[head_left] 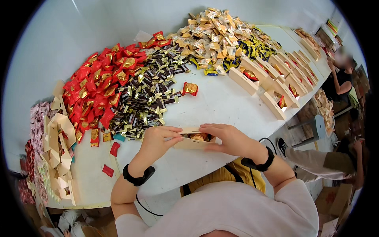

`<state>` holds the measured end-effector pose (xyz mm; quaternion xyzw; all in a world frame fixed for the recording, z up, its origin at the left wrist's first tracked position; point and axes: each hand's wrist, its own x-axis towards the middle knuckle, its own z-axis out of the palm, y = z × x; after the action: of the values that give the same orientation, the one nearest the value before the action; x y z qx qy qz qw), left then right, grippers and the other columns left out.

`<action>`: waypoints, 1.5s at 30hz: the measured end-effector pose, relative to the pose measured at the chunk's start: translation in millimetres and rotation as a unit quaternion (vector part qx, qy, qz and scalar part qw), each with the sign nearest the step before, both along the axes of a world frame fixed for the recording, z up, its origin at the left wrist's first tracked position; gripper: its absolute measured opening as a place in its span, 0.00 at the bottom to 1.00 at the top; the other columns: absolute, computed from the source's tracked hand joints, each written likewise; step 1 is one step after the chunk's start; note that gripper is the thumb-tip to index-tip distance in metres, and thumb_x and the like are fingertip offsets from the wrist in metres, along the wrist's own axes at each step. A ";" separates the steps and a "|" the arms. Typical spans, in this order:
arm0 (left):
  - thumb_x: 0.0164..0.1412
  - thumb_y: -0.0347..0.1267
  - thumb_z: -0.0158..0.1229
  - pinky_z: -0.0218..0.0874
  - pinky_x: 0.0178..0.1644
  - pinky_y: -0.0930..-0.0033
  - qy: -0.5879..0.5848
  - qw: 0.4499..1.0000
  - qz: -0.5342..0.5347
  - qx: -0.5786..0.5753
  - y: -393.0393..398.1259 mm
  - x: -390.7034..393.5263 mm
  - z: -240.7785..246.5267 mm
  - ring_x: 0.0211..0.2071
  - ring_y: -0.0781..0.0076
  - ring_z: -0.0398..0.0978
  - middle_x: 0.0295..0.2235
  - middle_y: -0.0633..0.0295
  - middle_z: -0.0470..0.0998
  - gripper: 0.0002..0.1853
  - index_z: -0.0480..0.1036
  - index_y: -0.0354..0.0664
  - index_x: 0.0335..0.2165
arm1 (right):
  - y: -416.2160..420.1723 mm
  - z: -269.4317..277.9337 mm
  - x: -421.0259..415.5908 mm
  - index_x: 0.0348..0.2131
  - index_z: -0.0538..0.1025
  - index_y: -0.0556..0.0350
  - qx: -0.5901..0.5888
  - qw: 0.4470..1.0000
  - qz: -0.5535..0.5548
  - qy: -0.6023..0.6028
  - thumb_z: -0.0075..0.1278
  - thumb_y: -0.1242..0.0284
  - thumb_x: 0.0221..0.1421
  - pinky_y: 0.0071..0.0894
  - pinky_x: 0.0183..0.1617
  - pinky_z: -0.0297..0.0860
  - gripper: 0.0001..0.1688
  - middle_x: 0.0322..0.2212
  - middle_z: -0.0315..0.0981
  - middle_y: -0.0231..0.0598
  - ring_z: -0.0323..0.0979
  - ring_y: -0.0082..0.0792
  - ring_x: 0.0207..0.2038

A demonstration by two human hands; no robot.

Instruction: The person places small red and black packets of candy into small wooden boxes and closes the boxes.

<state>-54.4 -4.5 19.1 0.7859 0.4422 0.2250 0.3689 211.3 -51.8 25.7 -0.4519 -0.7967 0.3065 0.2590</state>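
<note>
A pale cardboard box (193, 144) lies before me near the table's front edge, its top partly open, with a wrapped snack (199, 136) inside. My left hand (161, 140) pinches the box's left end between thumb and fingers. My right hand (226, 139) is at its right end, fingers over the top edge; its thumb is blurred. Beyond the box, a red and gold packet (190, 89) lies alone beside a heap of dark and gold wrapped bars (148, 94). Red packets (97, 86) are heaped to the left.
Filled open boxes (272, 105) stand in rows at the right. Cream packets (213, 35) and yellow-blue packets (256, 47) are piled at the back. More boxes (60, 148) lie at the left. Other people (340, 80) and a stool (318, 127) are at the right.
</note>
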 end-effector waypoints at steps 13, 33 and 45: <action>0.51 0.31 0.68 0.69 0.48 0.68 0.056 0.979 -0.197 -0.013 2.0 -1.3 -0.3 0.42 0.59 0.80 0.44 0.51 0.80 0.23 0.78 0.42 0.48 | -22.4 -9.5 -3.1 0.43 0.81 0.57 -0.096 0.994 -0.055 0.025 0.60 0.76 0.52 0.25 0.43 0.74 0.16 0.40 0.81 0.45 0.81 0.32 0.34; 0.45 0.39 0.73 0.68 0.33 0.68 0.102 0.979 -0.170 0.034 -84.5 -12.0 -77.6 0.26 0.72 0.77 0.27 0.57 0.83 0.20 0.83 0.41 0.38 | -64.2 -116.7 -2.0 0.44 0.81 0.61 -0.042 0.994 0.103 0.010 0.61 0.68 0.55 0.21 0.32 0.66 0.19 0.23 0.74 0.22 0.64 0.13 0.27; 0.47 0.50 0.66 0.66 0.48 0.65 0.234 0.962 -0.065 0.128 -148.4 -2.0 -146.9 0.45 0.61 0.76 0.44 0.54 0.80 0.35 0.76 0.38 0.50 | -130.7 -151.5 -22.3 0.38 0.84 0.57 -0.013 0.991 -0.026 -0.131 0.60 0.71 0.53 0.23 0.30 0.65 0.13 0.22 0.78 0.28 0.69 0.16 0.25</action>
<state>-56.5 -153.0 -127.8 0.8843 0.4316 0.0651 0.1659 189.0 -182.5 -125.8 -0.5115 -0.8079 0.2482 0.1548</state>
